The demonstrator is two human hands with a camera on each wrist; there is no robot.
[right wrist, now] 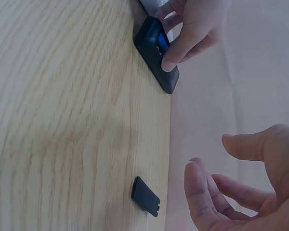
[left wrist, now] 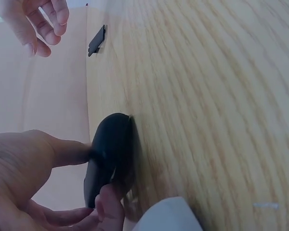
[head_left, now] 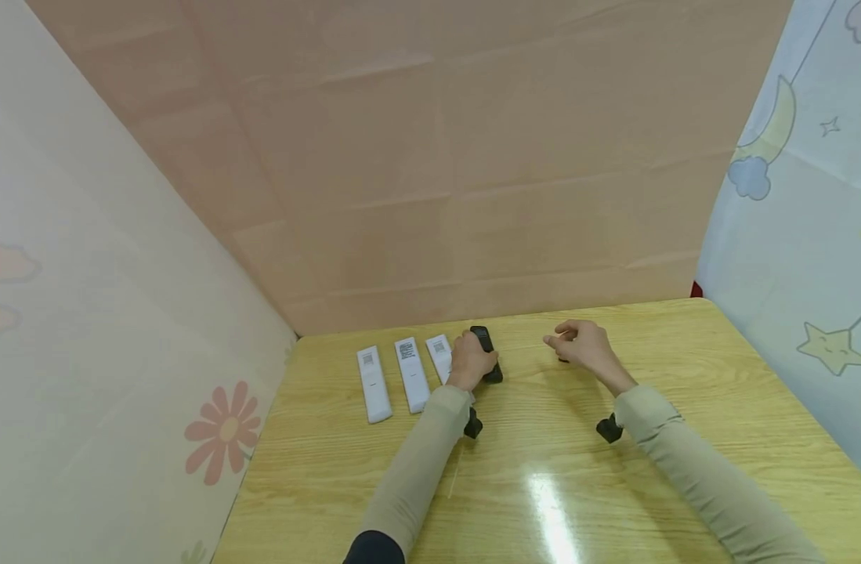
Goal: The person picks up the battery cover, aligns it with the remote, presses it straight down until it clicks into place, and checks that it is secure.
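Note:
My left hand (head_left: 470, 360) holds a black remote control (head_left: 482, 337) between thumb and fingers at the table's far side. In the right wrist view the remote (right wrist: 151, 48) shows an uncovered battery compartment with a blue battery (right wrist: 162, 43) inside, the thumb beside it. A small black battery cover (right wrist: 145, 197) lies on the table to the right, mostly hidden by the right hand in the head view. Close over that cover, my right hand (head_left: 585, 345) hovers with thumb and fingers apart and nothing between them.
Three white remotes, one at the far left (head_left: 374, 384), one in the middle (head_left: 412, 376) and one partly behind the left hand (head_left: 439, 352), lie side by side on the wooden table (head_left: 317, 486). A brown paper backdrop (head_left: 472, 196) stands along the back edge.

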